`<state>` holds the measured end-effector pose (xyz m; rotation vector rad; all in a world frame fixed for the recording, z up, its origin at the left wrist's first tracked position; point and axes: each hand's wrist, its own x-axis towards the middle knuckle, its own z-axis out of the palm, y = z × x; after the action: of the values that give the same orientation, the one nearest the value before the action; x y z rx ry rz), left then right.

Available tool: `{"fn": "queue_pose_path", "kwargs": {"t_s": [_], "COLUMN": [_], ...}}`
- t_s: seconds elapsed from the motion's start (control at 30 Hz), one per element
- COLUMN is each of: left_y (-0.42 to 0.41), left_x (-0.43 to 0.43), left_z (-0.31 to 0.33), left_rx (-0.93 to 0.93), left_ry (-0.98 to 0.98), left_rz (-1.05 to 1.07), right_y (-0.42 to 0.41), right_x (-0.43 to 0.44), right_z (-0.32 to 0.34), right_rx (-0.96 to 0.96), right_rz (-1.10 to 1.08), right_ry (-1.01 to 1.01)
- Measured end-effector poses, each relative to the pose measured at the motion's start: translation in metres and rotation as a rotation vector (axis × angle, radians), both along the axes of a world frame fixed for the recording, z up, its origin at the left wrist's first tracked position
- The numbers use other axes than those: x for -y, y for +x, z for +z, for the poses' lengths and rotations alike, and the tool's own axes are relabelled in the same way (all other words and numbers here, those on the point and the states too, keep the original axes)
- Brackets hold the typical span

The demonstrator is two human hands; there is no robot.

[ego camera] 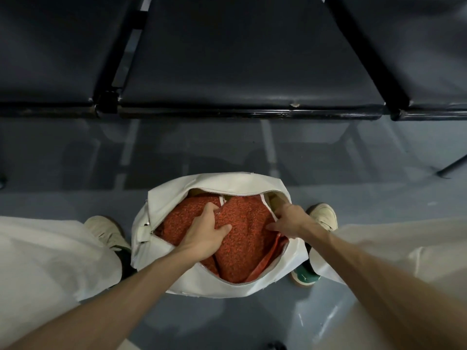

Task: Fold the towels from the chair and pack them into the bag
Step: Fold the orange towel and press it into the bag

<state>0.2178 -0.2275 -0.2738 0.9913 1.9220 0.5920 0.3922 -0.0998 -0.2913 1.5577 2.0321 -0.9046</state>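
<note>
Packing step, late stage. Rust-orange nubbly terry towel [242, 223] lies inside the white zip-top fabric bag [177, 195] on the floor betw. the feet. L hand [207, 231] presses it down, fingers spread. R hand [290, 221] tucks the towel edge at the bag wall; fingertips hidden, so grip can't be told. Next move prob.: push the corners below the zip line.

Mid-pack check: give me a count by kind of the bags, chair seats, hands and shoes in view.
Bag: 1
Chair seats: 3
Hands, left hand and right hand: 2
Shoes: 2
Orange towels: folds overlap, cannot count
Total: 8, towels aside
</note>
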Motion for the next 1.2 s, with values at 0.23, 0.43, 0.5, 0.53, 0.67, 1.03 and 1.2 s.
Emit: {"fn": "queue_pose_path", "kwargs": {"t_s": [0.23, 0.43, 0.5, 0.53, 0.67, 1.03, 1.2], "left_y": [0.016, 0.013, 0.009, 0.007, -0.003, -0.047, -0.046], "left_x": [-0.033, -0.042, -0.037, -0.035, -0.030, -0.007, -0.001], "left_z": [-0.014, -0.015, -0.014, -0.014, -0.016, -0.027, -0.024], "left_rx": [-0.053, 0.019, -0.063, -0.103, -0.243, -0.586, -0.568], "left_ry": [0.122, 0.055, 0.110, 0.154, 0.267, 0.487, 0.444], "left_rz": [0.135, 0.184, 0.132, 0.112, -0.001, -0.153, -0.123], "right_y": [0.021, 0.016, 0.010, 0.007, -0.003, -0.031, -0.037], "right_x": [-0.007, 0.003, 0.007, 0.007, 0.015, 0.036, 0.034], "right_z": [0.018, 0.023, 0.033, 0.036, 0.040, -0.001, 0.002], "right_rx": [0.099, 0.155, 0.159, 0.116, -0.137, 0.153, 0.258], "right_rz": [-0.107, 0.105, 0.265, 0.349, 0.521, 0.456, 0.432], "right_ry": [0.069, 0.283, 0.473, 0.538, 0.307, 0.038, 0.012]}}
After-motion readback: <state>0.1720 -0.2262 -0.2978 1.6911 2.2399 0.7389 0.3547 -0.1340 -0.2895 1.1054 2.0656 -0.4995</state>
